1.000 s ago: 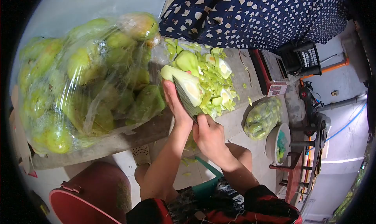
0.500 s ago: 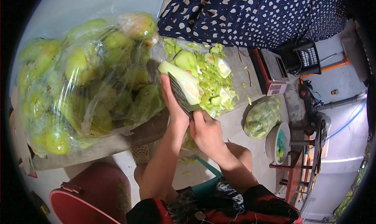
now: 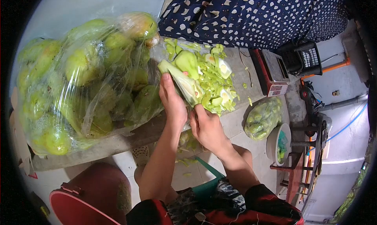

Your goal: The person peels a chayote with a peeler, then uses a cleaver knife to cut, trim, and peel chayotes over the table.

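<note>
My left hand (image 3: 172, 103) is closed around a peeled, pale green papaya half (image 3: 180, 80), its cut side with a whitish hollow facing right. My right hand (image 3: 209, 128) is closed just below the fruit's lower end, gripping a knife (image 3: 187, 98). The blade is turned nearly edge-on against the fruit, so little of it shows; its handle is hidden in my fingers. Beyond the hands lies a pile of green peelings (image 3: 212, 81) with several cut pieces among them. On the left, a clear plastic bag (image 3: 88, 83) holds several large green fruits.
A concrete ledge (image 3: 251, 81) carries the bag, peelings and a red scale (image 3: 271, 71). Below stand a red bin (image 3: 94, 189), a filled plastic bag (image 3: 263, 119) and a white bucket (image 3: 275, 144). A dark patterned cloth (image 3: 243, 16) hangs behind; a black basket (image 3: 306, 58) sits at right.
The knife blade, broad and dark before, now shows nearly edge-on. The papaya half has tilted in my left hand, and my right hand has shifted slightly.
</note>
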`<state>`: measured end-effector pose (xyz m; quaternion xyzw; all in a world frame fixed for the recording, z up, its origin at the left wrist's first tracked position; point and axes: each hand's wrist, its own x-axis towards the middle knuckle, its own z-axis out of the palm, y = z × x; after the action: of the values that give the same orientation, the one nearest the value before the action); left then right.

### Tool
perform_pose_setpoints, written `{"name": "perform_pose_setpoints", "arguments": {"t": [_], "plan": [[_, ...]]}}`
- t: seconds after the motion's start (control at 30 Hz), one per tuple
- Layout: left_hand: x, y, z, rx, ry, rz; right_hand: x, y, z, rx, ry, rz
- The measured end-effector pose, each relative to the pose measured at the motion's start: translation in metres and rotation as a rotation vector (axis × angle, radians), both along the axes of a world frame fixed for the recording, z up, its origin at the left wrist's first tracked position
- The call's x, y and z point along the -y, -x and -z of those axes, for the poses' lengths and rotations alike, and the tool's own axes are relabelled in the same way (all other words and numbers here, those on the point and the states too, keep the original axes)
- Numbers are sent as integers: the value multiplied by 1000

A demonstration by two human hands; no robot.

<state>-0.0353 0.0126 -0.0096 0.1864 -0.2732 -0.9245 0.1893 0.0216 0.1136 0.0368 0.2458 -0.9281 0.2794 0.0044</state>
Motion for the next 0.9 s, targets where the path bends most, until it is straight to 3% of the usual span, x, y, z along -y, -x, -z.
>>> {"name": "perform_pose_setpoints", "arguments": {"t": [0.43, 0.53, 0.6, 0.63, 0.7, 0.77, 0.83, 0.9], "plan": [[6, 2, 8, -51, 142, 108, -7, 8, -17, 108, 35, 26], [2, 4, 6, -65, 49, 101, -5, 2, -10, -55, 20, 12], [2, 6, 5, 12, -211, 96, -4, -10, -12, -179, -65, -21], [6, 6, 2, 13, -211, 93, -5, -17, -18, -177, -64, -24], [21, 3, -2, -79, -381, 243, -13, -28, -35, -28, 162, 66], [27, 5, -6, -176, -371, 278, -37, -22, -44, 396, 384, 232], [33, -3, -16, -190, -427, 389, -62, -10, -36, 498, 683, 241], [38, -5, -14, -268, -400, 482, -80, -2, -33, 462, 747, 212]]}}
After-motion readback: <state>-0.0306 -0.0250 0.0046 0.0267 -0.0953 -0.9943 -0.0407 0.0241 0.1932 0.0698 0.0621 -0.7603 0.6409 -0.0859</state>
